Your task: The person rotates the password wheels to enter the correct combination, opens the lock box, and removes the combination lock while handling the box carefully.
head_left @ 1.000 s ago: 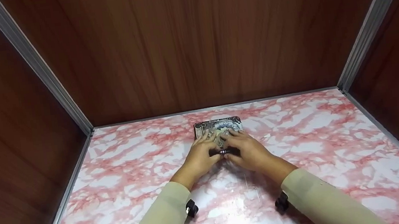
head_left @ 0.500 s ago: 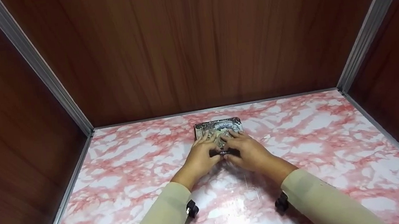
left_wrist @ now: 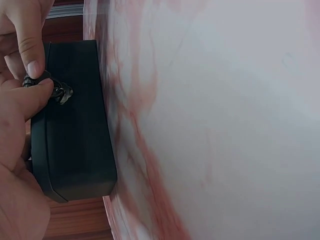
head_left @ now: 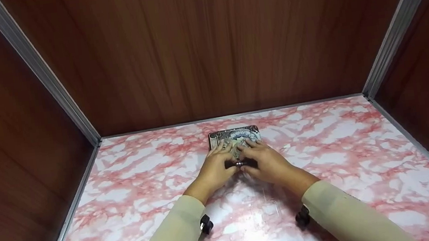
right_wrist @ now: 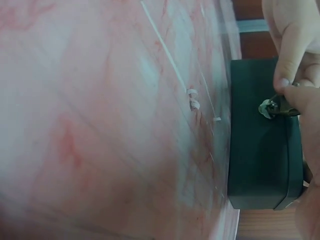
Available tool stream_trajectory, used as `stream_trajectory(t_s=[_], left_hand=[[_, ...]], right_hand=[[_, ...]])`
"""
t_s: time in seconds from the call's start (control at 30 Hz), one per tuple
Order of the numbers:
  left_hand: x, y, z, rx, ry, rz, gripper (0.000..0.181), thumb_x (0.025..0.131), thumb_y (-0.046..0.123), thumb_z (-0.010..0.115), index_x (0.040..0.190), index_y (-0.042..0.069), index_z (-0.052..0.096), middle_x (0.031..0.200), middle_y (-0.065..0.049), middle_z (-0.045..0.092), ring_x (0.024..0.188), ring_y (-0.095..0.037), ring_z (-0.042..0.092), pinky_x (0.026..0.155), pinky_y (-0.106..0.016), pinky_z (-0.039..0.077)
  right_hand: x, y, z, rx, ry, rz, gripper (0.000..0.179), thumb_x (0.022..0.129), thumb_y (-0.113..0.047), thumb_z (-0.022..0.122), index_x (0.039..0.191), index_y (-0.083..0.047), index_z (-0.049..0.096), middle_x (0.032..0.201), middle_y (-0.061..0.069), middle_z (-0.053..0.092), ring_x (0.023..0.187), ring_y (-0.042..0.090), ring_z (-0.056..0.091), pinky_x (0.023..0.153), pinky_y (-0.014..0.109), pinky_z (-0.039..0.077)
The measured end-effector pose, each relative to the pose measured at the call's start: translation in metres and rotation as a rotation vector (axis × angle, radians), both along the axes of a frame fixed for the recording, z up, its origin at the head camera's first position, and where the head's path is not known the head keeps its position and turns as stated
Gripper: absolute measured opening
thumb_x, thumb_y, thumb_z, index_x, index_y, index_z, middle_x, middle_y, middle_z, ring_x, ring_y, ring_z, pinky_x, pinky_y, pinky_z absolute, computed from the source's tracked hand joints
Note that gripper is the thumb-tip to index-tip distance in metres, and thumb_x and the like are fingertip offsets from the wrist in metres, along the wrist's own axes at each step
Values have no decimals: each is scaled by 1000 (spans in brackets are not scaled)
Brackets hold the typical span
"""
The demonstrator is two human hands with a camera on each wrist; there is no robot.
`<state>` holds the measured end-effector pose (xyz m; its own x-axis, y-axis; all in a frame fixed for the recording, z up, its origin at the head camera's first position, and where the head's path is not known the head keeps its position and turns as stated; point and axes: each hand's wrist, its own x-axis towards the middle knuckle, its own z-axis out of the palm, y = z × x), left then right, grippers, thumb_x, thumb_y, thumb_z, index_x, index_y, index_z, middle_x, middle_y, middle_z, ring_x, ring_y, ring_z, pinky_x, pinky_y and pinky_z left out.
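Observation:
A small dark box (left_wrist: 75, 135) with a patterned, picture-covered lid (head_left: 240, 133) sits on the table. On its front is a metal latch (right_wrist: 272, 107) with a small plate and a wire loop. My left hand (head_left: 214, 169) lies over the lid's left side, its fingers spread on top and its thumb (left_wrist: 37, 97) bent down onto the latch. Mirroring it on the right, my right hand (head_left: 271, 164) has its fingers on the lid and its thumb (right_wrist: 290, 60) at the same latch. The fingers cover part of the lid, and the thumbs partly hide the latch.
The table (head_left: 135, 212) has a red and white marbled top. Brown wood-look panels (head_left: 205, 48) with metal edge strips rise at the back and both sides. Black wrist cameras (head_left: 206, 223) hang under both sleeves.

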<state>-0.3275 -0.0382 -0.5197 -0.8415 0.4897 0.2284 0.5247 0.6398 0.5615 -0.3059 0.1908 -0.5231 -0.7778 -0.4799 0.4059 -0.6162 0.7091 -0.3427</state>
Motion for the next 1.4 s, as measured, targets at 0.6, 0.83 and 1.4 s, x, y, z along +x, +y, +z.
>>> stream_trajectory(t_s=[0.6, 0.83, 1.4], left_hand=[[-3, 0, 0, 12, -16, 6, 9, 99, 18, 83, 107, 13, 84, 176, -7, 49, 174, -39, 32, 146, -59, 18], [-2, 0, -1, 2, -18, 15, 10, 99, 20, 84, 107, 14, 84, 177, -6, 49, 174, -39, 32, 146, -59, 18], [-2, 0, -1, 6, 2, 1, 10, 99, 20, 85, 105, 12, 83, 175, -9, 51, 173, -41, 35, 146, -59, 19]], right_hand=[[1, 0, 1, -5, -27, 1, 18, 102, -24, 85, 117, -16, 80, 169, 10, 60, 162, 48, 50, 137, 78, 25], [2, -1, -1, 1, -29, -5, 21, 103, -25, 84, 121, -16, 80, 169, 10, 60, 162, 49, 49, 137, 78, 26], [1, 1, -3, -32, 4, 18, 16, 101, -20, 85, 116, -15, 80, 168, 10, 62, 160, 49, 53, 137, 75, 30]])
